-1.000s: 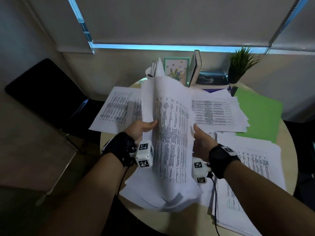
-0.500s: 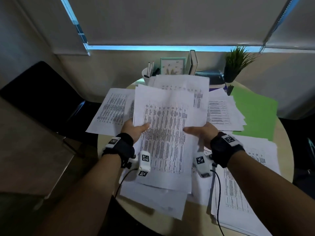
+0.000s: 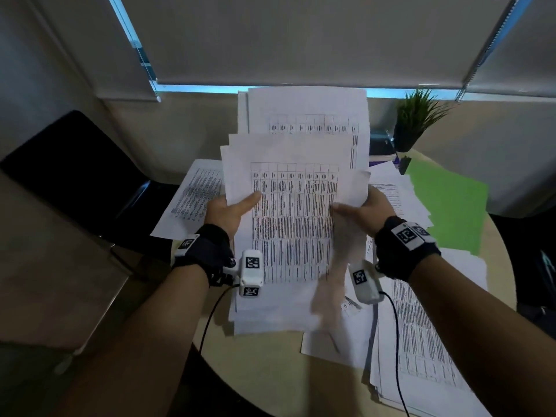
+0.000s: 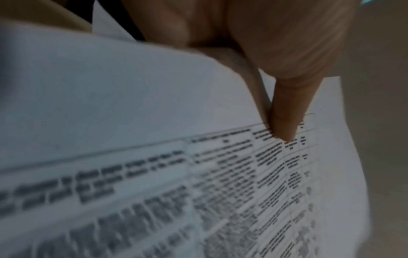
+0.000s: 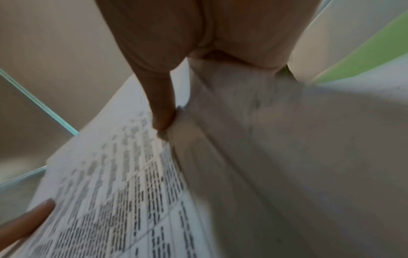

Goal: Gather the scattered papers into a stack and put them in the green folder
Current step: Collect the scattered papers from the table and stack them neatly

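Observation:
I hold a loose bundle of printed papers [image 3: 294, 206] upright above the round table [image 3: 264, 371]. My left hand [image 3: 231, 207] grips its left edge, thumb on the front sheet [image 4: 198, 174]. My right hand [image 3: 364, 210] grips the right edge, thumb across the print [image 5: 110, 192]. The sheets are uneven, some sticking out at the top. More papers lie on the table at the left [image 3: 192, 200], behind the bundle on the right [image 3: 400, 200] and at the near right [image 3: 421, 341]. The green folder [image 3: 448, 206] lies flat at the far right, partly under sheets.
A potted plant [image 3: 415, 121] and a dark object [image 3: 380, 142] stand at the table's back. A black chair [image 3: 78, 173] is to the left. Closed blinds [image 3: 301, 37] hang behind. Wrist camera cables [image 3: 397, 356] trail over the near papers.
The bundle, bowed and folded over a second ago, has flattened and risen higher toward the blinds. Both hands moved up with it, keeping their grip on its edges.

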A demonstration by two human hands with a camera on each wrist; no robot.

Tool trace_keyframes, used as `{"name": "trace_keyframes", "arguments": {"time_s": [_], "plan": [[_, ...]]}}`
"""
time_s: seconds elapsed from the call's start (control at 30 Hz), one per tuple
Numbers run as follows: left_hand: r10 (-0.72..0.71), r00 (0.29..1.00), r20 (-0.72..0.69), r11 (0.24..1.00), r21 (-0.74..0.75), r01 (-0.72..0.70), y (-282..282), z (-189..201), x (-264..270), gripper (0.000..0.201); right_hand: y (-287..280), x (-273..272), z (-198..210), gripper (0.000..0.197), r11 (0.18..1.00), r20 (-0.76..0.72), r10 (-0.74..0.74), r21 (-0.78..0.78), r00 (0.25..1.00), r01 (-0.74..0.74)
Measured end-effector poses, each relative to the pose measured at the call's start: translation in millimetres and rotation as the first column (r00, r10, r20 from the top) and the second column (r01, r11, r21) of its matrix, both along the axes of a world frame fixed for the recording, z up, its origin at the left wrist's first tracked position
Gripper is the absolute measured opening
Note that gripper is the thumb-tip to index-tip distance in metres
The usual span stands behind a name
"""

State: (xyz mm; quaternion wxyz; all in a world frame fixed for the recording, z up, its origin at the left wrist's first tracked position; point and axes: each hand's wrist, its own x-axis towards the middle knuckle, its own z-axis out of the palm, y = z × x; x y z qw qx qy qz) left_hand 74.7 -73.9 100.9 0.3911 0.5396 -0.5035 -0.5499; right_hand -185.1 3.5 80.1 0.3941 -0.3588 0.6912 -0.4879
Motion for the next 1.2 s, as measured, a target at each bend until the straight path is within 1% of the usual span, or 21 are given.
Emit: {"name": "trace_keyframes", "arguments": {"time_s": [0.07,0.1,0.13,0.17,0.2,0.23,0.27,0.33,0.37,0.4,0.5,0.63,0.73,0.83,0.93,1.07,1.2], "plan": [[-0.032,0.999,0.038,0.999,0.017,0.031,1,-5,-3,0.019,1,5,-3,0.053,0.999,-0.033,-0.028,0.018,0.999,0.028],[-0.037,0.996,0.076,0.999,0.036,0.035,2,-8,-5,0.022,1,9,-3,0.05,0.999,-0.079,-0.003,0.039,0.997,0.006],[-0.038,0.993,0.116,0.998,0.061,0.031,2,-13,-7,0.031,1,15,-5,0.047,0.997,-0.135,0.034,0.069,0.99,-0.025],[-0.046,0.989,0.144,0.996,0.081,0.034,4,-17,-10,0.046,1,22,-6,0.046,0.994,-0.179,0.077,0.085,0.981,-0.062],[-0.064,0.985,0.158,0.994,0.092,0.05,5,-21,-13,0.061,1,29,-7,0.047,0.991,-0.2,0.116,0.095,0.973,-0.098],[-0.084,0.981,0.177,0.993,0.094,0.068,7,-24,-17,0.069,1,36,-9,0.05,0.988,-0.197,0.135,0.095,0.971,-0.118],[-0.086,0.977,0.196,0.994,0.084,0.071,7,-27,-20,0.067,1,41,-11,0.054,0.989,-0.174,0.128,0.099,0.976,-0.112],[-0.042,0.974,0.223,0.999,0.031,0.036,6,-29,-23,0.041,-1,45,-11,0.057,0.993,-0.14,0.066,0.103,0.988,-0.051],[-0.001,0.972,0.237,1.0,0.002,0.001,4,-29,-22,0.033,-1,43,-9,0.054,0.995,-0.145,0.037,0.095,0.989,-0.023],[0.038,0.969,0.245,0.999,-0.021,-0.034,2,-28,-20,0.029,-2,38,-9,0.051,0.996,-0.14,0.009,0.091,0.99,0.003],[0.114,0.96,0.256,0.994,-0.028,-0.11,-4,-24,-10,0.031,-2,18,-9,0.041,0.999,-0.043,-0.038,0.034,0.998,0.039],[0.123,0.961,0.247,0.991,0.015,-0.13,-8,-30,-3,0.033,-2,8,-16,0.015,0.998,0.072,-0.061,0.025,0.996,0.059],[0.123,0.96,0.253,0.989,0.046,-0.139,-6,-31,-5,0.033,-1,8,-17,0.016,0.997,0.119,-0.07,0.025,0.991,0.067],[0.11,0.957,0.27,0.991,0.048,-0.127,-6,-32,-5,0.031,-1,4,-19,0.012,0.995,-0.009,-0.094,0.03,0.996,0.095],[0.093,0.95,0.299,0.992,0.054,-0.114,-9,-35,-2,0.03,-4,-4,-24,0.013,0.989,-0.114,-0.119,0.078,0.986,0.129],[0.071,0.939,0.338,0.991,0.084,-0.106,-9,-47,7,0.032,-4,-10,-26,0.012,0.984,-0.188,-0.102,0.124,0.977,0.126],[0.048,0.942,0.332,0.984,0.144,-0.101,-3,-60,16,0.032,3,-14,-27,0.016,0.983,-0.202,-0.102,0.128,0.974,0.13]]}}
